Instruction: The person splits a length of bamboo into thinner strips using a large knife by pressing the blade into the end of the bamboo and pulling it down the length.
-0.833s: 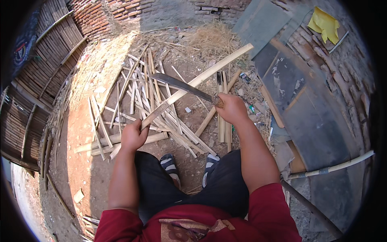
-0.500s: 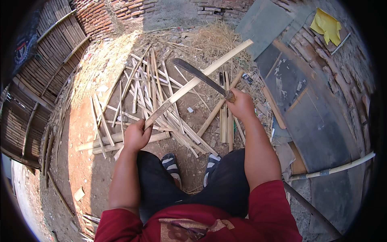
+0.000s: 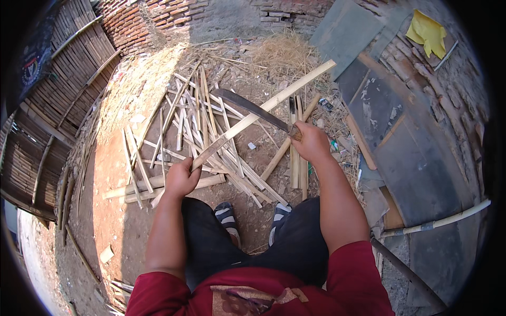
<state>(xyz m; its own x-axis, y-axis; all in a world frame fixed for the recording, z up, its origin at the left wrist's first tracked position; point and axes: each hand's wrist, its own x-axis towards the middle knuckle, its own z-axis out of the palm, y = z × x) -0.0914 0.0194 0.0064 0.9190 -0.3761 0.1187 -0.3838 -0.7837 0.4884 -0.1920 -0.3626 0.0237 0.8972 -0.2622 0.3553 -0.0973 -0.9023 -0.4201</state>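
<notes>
My left hand point(image 3: 183, 176) is closed round the near end of a long, pale bamboo strip point(image 3: 284, 95), which slants up and away to the right. In my right hand point(image 3: 310, 141) is the wooden handle of a machete point(image 3: 243, 102), its dark, curved blade pointing left and away. The blade crosses the strip near its middle; whether the edge touches it I cannot tell. Below and beyond both hands lies a heap of split bamboo strips point(image 3: 203, 116) on the dirt, with thicker bamboo poles point(image 3: 205, 181) at its near side.
Dark boards point(image 3: 382, 110) lean along the right side, with a yellow cloth point(image 3: 428, 34) above them. A woven bamboo wall point(image 3: 74, 68) rises at the left, and a brick wall point(image 3: 142, 26) at the back. Dry straw point(image 3: 284, 52) lies before it. My sandalled feet point(image 3: 227, 218) stand close to the heap.
The machete has shifted left and slightly nearer along the strip, with my right hand a little lower. The strip's far end has dipped slightly. Both hands keep their hold.
</notes>
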